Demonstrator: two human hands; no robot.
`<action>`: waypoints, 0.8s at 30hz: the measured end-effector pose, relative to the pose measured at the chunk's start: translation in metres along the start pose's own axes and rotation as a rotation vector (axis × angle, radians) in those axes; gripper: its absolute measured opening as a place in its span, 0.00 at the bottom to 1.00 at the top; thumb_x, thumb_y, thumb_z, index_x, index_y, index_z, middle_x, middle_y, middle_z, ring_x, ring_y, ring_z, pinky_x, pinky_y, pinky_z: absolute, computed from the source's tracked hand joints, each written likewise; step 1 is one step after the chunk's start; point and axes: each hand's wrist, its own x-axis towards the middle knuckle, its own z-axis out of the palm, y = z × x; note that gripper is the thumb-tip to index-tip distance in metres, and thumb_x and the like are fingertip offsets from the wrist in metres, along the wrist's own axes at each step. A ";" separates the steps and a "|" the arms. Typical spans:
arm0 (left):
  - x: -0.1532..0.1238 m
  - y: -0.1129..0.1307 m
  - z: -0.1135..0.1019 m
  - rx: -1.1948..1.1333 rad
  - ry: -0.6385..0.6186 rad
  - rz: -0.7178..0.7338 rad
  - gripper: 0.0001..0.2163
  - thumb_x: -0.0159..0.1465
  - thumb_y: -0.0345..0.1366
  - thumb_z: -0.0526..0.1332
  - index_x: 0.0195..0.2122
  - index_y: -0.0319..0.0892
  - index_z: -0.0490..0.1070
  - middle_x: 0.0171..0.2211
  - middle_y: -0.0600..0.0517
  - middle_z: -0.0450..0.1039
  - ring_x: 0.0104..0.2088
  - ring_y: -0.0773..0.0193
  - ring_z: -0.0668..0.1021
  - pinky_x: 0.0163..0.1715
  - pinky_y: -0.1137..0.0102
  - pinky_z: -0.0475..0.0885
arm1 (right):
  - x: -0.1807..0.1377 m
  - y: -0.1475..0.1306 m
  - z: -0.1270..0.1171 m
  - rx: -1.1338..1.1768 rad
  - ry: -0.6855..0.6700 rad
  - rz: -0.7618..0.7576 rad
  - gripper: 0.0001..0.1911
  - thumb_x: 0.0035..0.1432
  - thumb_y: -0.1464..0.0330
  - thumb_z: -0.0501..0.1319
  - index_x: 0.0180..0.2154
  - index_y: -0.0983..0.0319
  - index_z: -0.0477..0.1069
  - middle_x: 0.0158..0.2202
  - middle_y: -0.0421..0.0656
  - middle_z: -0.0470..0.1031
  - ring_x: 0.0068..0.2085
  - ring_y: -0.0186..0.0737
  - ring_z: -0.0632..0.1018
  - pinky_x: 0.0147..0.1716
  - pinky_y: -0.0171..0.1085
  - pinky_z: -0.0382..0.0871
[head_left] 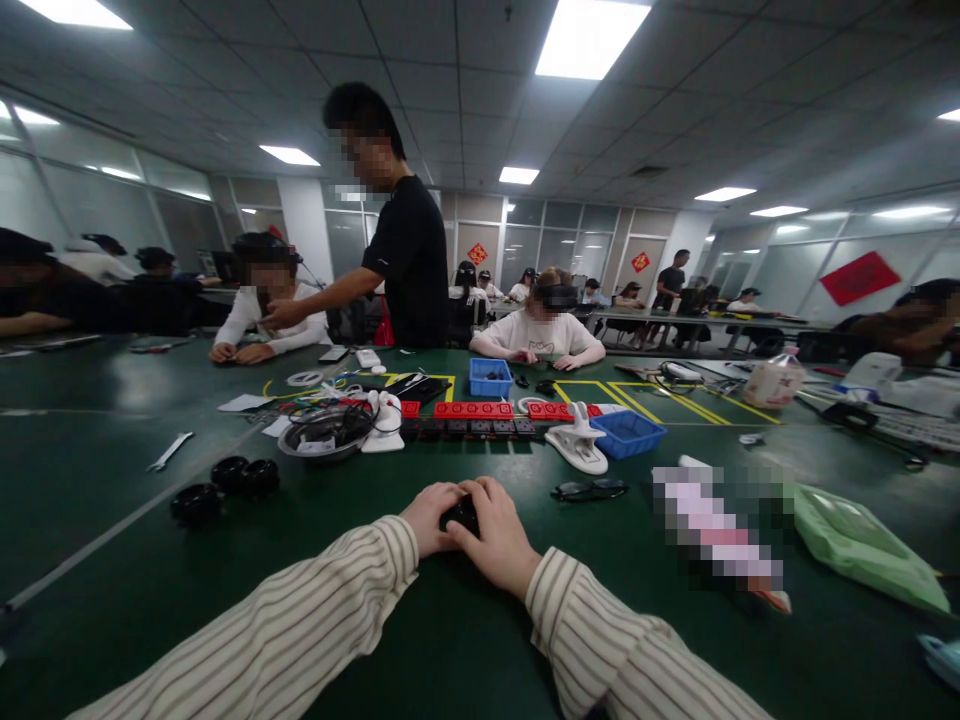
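Note:
Both hands meet at the middle of the green table around a small black rounded object point(461, 514), whose exact kind I cannot make out. My left hand point(435, 517) wraps its left side, fingers over the top. My right hand point(495, 530) covers it from the right, with the thumb across the near side. Most of the object is hidden under the fingers. To the left lie three shiny black round pieces point(196, 505), close together on the tabletop. A pair of black-framed glasses point(589, 490) rests to the right, beyond my right hand.
Ahead stand a metal bowl point(322, 440) of cables, a red-and-black strip point(472, 420), a white clip stand point(581, 440) and blue bins point(628, 436). A wrench point(171, 452) lies left, a green pack point(862, 545) right. Other people sit across the table; one stands reaching left.

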 end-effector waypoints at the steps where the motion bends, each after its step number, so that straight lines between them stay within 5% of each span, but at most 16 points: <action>1: 0.000 0.001 -0.001 -0.005 0.008 -0.001 0.19 0.47 0.39 0.64 0.40 0.38 0.68 0.40 0.46 0.68 0.41 0.55 0.69 0.44 0.62 0.64 | 0.000 0.000 0.001 -0.018 0.027 0.023 0.21 0.50 0.62 0.59 0.46 0.61 0.61 0.44 0.47 0.62 0.45 0.45 0.64 0.44 0.44 0.59; 6: 0.001 0.003 -0.002 0.010 0.023 -0.064 0.18 0.44 0.40 0.66 0.35 0.39 0.69 0.36 0.48 0.68 0.38 0.56 0.70 0.41 0.62 0.65 | 0.001 0.002 0.001 -0.059 0.071 0.051 0.15 0.50 0.62 0.59 0.39 0.63 0.64 0.37 0.45 0.65 0.40 0.43 0.66 0.40 0.43 0.60; 14: 0.001 -0.006 0.001 -0.077 -0.020 -0.057 0.21 0.41 0.41 0.69 0.36 0.41 0.72 0.37 0.50 0.69 0.41 0.56 0.70 0.44 0.63 0.64 | 0.003 0.005 -0.007 0.141 -0.050 -0.185 0.16 0.45 0.77 0.54 0.39 0.61 0.67 0.38 0.42 0.67 0.42 0.41 0.66 0.44 0.42 0.58; 20: 0.001 -0.011 0.001 -0.036 -0.063 -0.013 0.24 0.43 0.43 0.67 0.40 0.39 0.70 0.42 0.47 0.69 0.43 0.52 0.70 0.46 0.60 0.62 | 0.001 0.001 -0.007 0.130 -0.025 -0.167 0.23 0.49 0.66 0.60 0.48 0.61 0.61 0.46 0.46 0.62 0.48 0.44 0.63 0.48 0.44 0.56; 24: 0.002 -0.010 0.002 -0.002 -0.055 -0.035 0.26 0.41 0.45 0.68 0.40 0.40 0.68 0.41 0.48 0.69 0.41 0.54 0.70 0.44 0.61 0.64 | 0.002 0.004 -0.002 0.060 0.034 -0.031 0.20 0.49 0.62 0.60 0.43 0.62 0.61 0.42 0.46 0.64 0.43 0.43 0.65 0.44 0.44 0.59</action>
